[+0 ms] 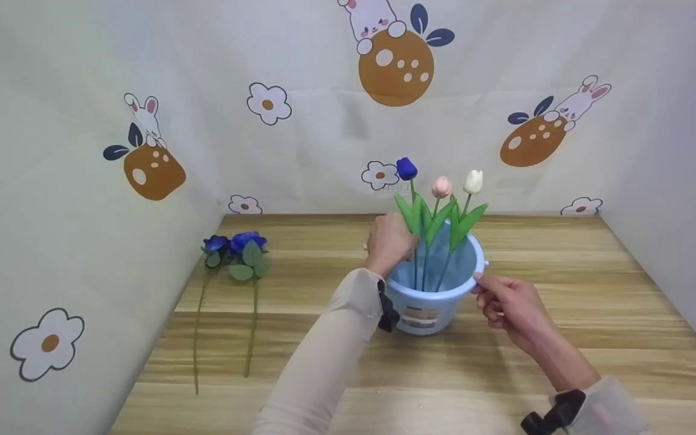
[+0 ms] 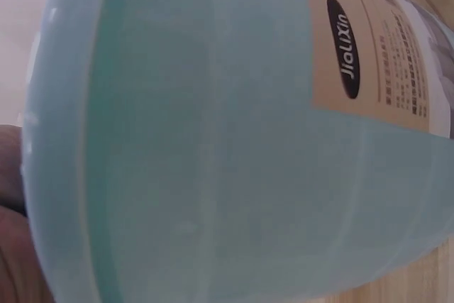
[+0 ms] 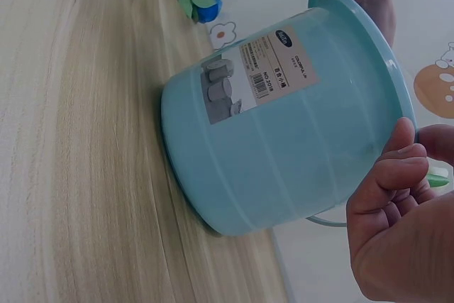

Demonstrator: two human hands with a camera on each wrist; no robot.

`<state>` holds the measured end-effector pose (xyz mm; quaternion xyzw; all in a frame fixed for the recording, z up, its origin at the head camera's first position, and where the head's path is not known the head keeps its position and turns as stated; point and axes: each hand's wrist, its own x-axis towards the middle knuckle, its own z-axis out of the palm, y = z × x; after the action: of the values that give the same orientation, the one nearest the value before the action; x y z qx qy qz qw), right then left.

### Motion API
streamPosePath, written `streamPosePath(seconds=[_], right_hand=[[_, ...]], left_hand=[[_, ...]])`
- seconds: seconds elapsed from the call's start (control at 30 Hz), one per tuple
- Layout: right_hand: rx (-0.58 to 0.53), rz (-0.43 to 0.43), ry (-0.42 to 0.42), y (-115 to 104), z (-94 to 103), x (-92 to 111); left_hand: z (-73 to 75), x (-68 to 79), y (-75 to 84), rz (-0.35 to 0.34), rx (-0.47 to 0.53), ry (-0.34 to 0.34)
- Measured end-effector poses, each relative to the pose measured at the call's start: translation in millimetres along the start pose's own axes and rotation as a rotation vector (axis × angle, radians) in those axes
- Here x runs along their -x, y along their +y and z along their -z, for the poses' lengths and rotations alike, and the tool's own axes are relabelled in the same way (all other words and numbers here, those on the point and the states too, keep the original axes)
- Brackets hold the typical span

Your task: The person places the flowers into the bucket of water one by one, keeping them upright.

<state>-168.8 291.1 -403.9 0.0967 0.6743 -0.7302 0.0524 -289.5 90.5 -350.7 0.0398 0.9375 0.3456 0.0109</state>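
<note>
The blue bucket (image 1: 444, 302) stands upright on the wood table (image 1: 505, 386), a little right of the middle. Closest to us, a black strap (image 1: 556, 414) sits on the right wrist. Just past it, the right hand (image 1: 517, 305) pinches the bucket's rim on the right side, thumb and fingers together on the edge. A paper label (image 1: 419, 317) is stuck on the bucket's front. Three tulips lean inside with their heads up over the rim: a blue tulip (image 1: 406, 168), a pink tulip (image 1: 441, 186) and a white tulip (image 1: 473, 182). The left hand (image 1: 390, 241) is at the left side of the rim, right by the blue tulip's stem. Its fingertips are hidden, so I can't tell if they hold the stem. Off to the left, two blue roses (image 1: 247, 243) lie flat, stems toward us. Behind everything hangs a pale cloth (image 1: 312, 151) with bunnies and flowers on it.
</note>
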Motion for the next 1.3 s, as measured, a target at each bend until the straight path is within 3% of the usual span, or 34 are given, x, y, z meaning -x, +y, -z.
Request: streamPosePath(seconds=[0.27, 0.53, 0.77, 1.07, 1.3], right_hand=[[-0.005, 0.001, -0.009, 1.4, 0.4, -0.8], [-0.009, -0.007, -0.009, 3.3, -0.5, -0.3], [0.003, 0.005, 0.001, 2.3, 0.2, -1.5], [-0.003, -0.004, 0.000, 2.5, -0.1, -1.8], [-0.001, -0.008, -0.002, 0.9, 1.3, -1.5]], left_hand=[[-4.0, -2.7, -0.3, -0.027, -0.006, 0.013], [-7.0, -5.5, -2.6, 0.005, 0.014, -0.018], [-6.9, -9.4, -1.0, -0.023, -0.033, 0.001], [-7.3, -10.3, -1.2, -0.014, -0.022, 0.002], [-3.6, -8.4, -0.3, -0.048, -0.021, -0.017]])
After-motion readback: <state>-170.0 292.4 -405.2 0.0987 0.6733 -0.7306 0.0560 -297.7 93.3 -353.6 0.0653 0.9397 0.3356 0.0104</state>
